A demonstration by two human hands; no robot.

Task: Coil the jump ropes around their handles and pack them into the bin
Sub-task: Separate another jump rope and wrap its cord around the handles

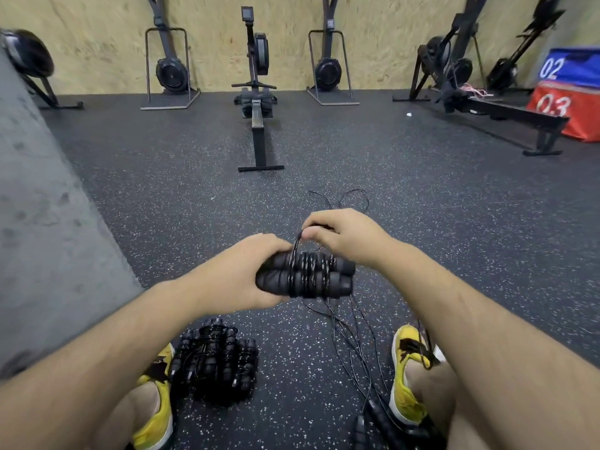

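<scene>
You sit on a speckled black rubber floor (pixel 181 190) in a gym with a chipboard wall ahead. Between your hands, a pair of black foam handles (pixel 341 274) lies side by side, held level above the floor, with black cord (pixel 306 264) coiled round their middle in several turns. Your left hand (pixel 240 271) grips the handles' left ends, fingers curled round them. Your right hand (pixel 344 235), just above the handles' right half, pinches a loop of the same cord between thumb and fingertips; the loop arcs down to the coil. More slack cord (pixel 354 336) trails from under the handles to the floor toward you, and a little loops out beyond your right hand.

Below your left hand, near your left yellow shoe (pixel 156 420), sits a pile of wound jump ropes (pixel 216 362). Below your right hand, beside the right yellow shoe (pixel 406 384), lie unwound handles (pixel 373 414). Far beyond your hands stands a rowing machine (pixel 258 102); far right, blue and red numbered boxes (pixel 568 92).
</scene>
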